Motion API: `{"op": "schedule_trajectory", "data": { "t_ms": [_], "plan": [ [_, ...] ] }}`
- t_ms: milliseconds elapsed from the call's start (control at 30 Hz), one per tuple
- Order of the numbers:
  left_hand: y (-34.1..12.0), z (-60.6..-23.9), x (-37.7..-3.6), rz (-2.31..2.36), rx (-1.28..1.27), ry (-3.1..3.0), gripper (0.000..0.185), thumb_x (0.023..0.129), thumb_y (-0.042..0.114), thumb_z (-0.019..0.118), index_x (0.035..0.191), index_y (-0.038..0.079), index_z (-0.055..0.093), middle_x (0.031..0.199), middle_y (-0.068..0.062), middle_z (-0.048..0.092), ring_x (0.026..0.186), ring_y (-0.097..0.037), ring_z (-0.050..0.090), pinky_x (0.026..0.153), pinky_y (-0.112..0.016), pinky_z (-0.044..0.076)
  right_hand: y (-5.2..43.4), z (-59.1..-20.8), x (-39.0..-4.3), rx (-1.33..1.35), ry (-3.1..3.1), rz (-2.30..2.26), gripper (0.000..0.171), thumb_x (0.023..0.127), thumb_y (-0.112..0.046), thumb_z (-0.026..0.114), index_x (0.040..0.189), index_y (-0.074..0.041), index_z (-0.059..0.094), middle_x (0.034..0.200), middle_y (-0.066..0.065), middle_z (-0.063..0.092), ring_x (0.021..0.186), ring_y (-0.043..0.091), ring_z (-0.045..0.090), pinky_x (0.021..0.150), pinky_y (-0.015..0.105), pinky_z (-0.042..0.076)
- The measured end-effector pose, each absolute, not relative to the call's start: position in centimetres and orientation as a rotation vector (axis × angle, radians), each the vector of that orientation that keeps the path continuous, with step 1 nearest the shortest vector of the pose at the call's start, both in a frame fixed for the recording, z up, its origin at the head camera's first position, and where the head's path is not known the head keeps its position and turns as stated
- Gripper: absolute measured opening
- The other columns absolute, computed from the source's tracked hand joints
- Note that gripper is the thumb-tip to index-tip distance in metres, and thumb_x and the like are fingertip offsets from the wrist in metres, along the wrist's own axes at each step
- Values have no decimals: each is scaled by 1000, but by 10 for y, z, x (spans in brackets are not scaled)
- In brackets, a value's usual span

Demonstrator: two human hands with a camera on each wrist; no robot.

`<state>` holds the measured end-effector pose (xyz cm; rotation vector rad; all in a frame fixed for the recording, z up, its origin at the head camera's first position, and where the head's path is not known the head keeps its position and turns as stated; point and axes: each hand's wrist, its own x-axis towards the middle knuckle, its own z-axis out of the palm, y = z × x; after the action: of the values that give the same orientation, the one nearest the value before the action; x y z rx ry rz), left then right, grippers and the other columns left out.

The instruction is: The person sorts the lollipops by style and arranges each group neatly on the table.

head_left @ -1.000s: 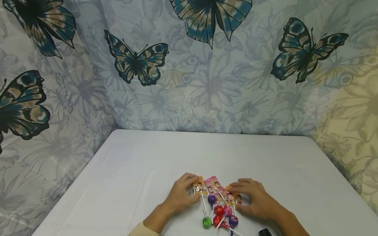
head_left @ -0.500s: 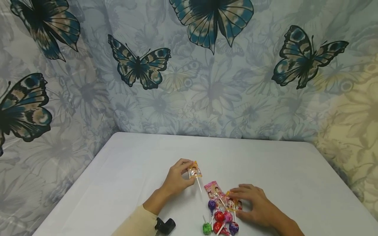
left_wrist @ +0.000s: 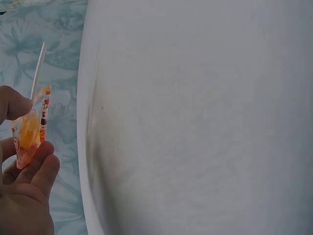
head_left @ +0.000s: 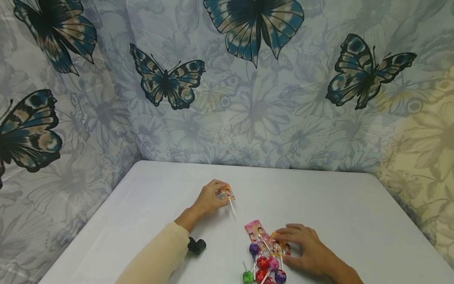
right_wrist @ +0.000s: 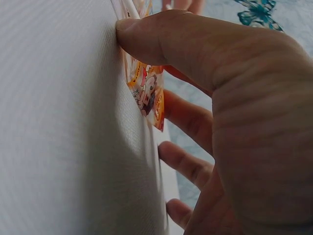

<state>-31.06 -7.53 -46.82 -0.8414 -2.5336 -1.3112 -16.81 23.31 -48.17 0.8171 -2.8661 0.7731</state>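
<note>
My left hand (head_left: 210, 198) pinches an orange-wrapped lollipop (head_left: 227, 193) by its wrapper, its white stick pointing down toward me, above the middle of the white table (head_left: 319, 197). In the left wrist view the same orange lollipop (left_wrist: 30, 132) sits between thumb and fingers (left_wrist: 34, 164). My right hand (head_left: 301, 244) lies on a pile of wrapped lollipops (head_left: 264, 256) near the front edge, fingers on an orange wrapper (head_left: 280, 242). In the right wrist view the thumb (right_wrist: 161, 34) presses that orange wrapper (right_wrist: 146, 93) against the table.
A pink wrapper (head_left: 255, 230) tops the pile, with purple, red and green candy heads (head_left: 248, 277) below. A small black wrist device (head_left: 196, 245) shows under my left sleeve (head_left: 156, 260). Butterfly-print cloth (head_left: 166, 79) hangs behind and beside the table.
My left hand has lifted the orange lollipop out of the pile and carried it away toward the far left. The right hand has stayed on the pile.
</note>
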Motion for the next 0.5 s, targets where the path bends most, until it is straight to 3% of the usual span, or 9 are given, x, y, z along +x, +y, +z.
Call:
{"op": "schedule_trajectory", "data": {
  "t_ms": [200, 500],
  "plan": [
    [-77, -470, -327, -1327, -748, -2623, 47, 67, 6, 66, 113, -2, 54, 104, -2, 49, 93, -12, 51, 77, -16, 41, 234, -482, -169, 817, -2852, 762, 46, 68, -49, 66, 112, -38, 55, 113, -17, 50, 113, 23, 35, 83, 55, 18],
    [-77, -475, -341, -1354, -800, -2640, 46, 68, 3, 66, 112, -2, 55, 106, -4, 52, 94, -15, 52, 78, -18, 41, 232, -484, -167, 760, -2886, 785, 45, 67, -49, 67, 110, -41, 56, 113, -16, 51, 113, 22, 33, 85, 55, 16]
  ]
}}
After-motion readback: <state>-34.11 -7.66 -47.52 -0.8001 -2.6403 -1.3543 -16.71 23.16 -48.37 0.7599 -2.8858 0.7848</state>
